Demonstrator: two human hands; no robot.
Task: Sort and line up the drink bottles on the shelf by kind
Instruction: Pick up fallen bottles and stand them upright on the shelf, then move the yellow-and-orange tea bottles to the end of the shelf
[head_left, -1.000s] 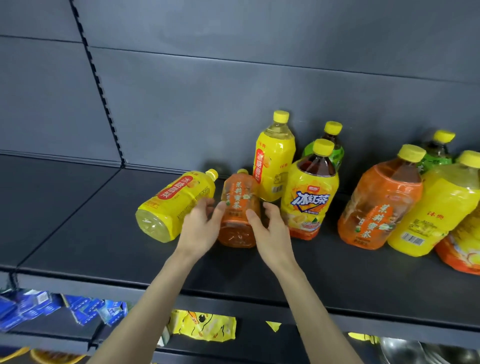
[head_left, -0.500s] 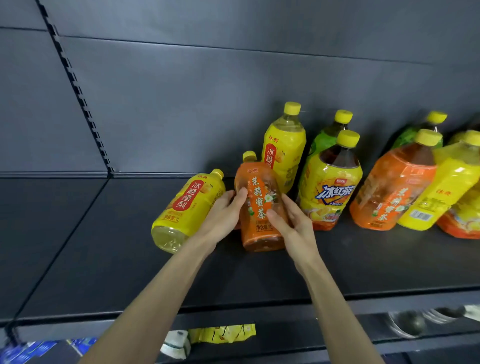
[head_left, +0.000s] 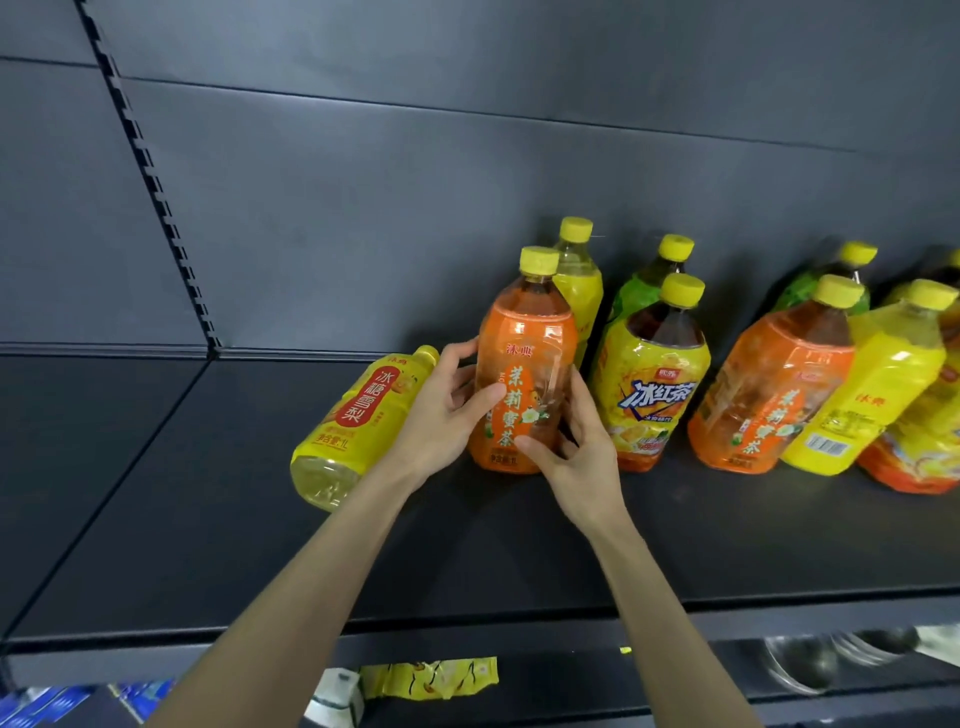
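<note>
An orange jasmine tea bottle (head_left: 524, 358) with a yellow cap stands upright on the dark shelf (head_left: 467, 551). My left hand (head_left: 441, 415) grips its left side and my right hand (head_left: 576, 447) grips its lower right side. A yellow pear drink bottle (head_left: 358, 421) lies on its side just left of my left hand. Behind the held bottle stands another yellow bottle (head_left: 579, 280). To the right stand an iced black tea bottle (head_left: 652, 384), a green bottle (head_left: 644, 291) and a second orange jasmine tea bottle (head_left: 769, 384), leaning.
At the far right a yellow bottle (head_left: 878, 389) leans on the orange one, with a green bottle (head_left: 821, 286) and more bottles behind. The shelf's back panel (head_left: 363, 208) is close behind. Below, a lower shelf holds yellow packets (head_left: 431, 678) and blue packs (head_left: 47, 706).
The orange jasmine tea bottle lay on its side a second ago; both hands have tipped it up onto its base. The view has shifted left and upward.
</note>
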